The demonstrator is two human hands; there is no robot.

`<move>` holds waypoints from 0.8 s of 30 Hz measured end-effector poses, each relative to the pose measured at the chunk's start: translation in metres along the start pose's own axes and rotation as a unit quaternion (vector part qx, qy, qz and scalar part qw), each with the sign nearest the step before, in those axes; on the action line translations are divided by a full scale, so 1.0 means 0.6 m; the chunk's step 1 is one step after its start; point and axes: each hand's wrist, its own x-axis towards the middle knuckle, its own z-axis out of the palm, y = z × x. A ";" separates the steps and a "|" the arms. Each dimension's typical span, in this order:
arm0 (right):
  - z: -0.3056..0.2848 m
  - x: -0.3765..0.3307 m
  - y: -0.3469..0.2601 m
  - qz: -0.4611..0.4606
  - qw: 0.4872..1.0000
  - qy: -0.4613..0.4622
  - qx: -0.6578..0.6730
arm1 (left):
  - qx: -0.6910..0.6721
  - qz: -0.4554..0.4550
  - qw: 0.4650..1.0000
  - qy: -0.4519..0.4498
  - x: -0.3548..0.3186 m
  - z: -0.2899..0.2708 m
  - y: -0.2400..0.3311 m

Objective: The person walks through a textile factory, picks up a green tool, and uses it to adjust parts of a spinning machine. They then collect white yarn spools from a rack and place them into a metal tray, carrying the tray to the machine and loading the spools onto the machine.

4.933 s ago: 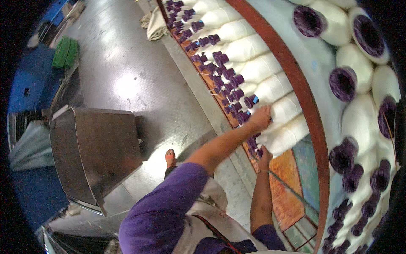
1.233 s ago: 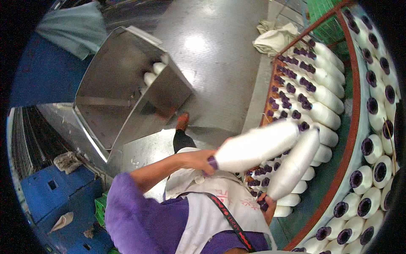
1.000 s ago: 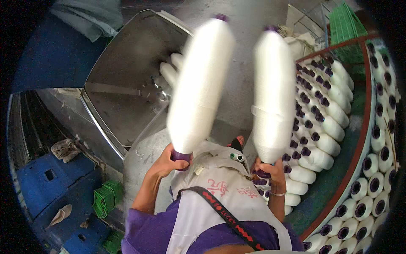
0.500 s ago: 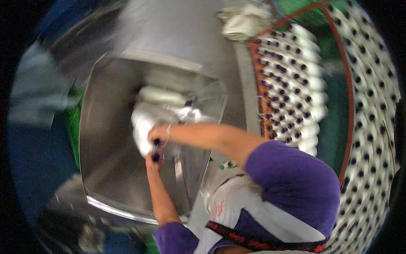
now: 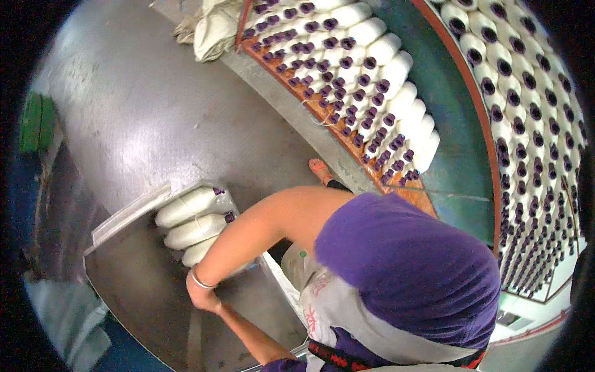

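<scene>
Right hand point(image 5: 203, 296) over metal bin point(image 5: 133, 276), hiding left hand; can't tell either's fingers. White yarn bobbins point(image 5: 193, 232) near bin's far-right corner.

Cannot see the left grip, hidden behind the right grip point(image 5: 202, 296); cannot make out fingertips or anything held. Can see only part of the lowest yarn cone point(image 5: 193, 253), covered by the right forearm point(image 5: 248, 226), and of the metal bin point(image 5: 133, 273), cut by the lower edge. Cannot identify the blurred green object point(image 5: 37, 124) or tell apart the tiny far cones point(image 5: 527, 263).
</scene>
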 end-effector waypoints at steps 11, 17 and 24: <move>0.118 -1.046 0.382 0.403 0.292 0.819 0.284 | -0.186 0.472 0.854 -0.113 -0.383 0.154 0.923; 0.191 -1.325 0.552 0.264 0.158 0.819 0.484 | -0.064 0.662 0.627 -0.406 -0.843 0.706 1.133; 0.224 -1.356 0.594 0.142 0.185 0.770 0.594 | 0.201 0.552 0.691 -0.421 -0.982 0.917 1.201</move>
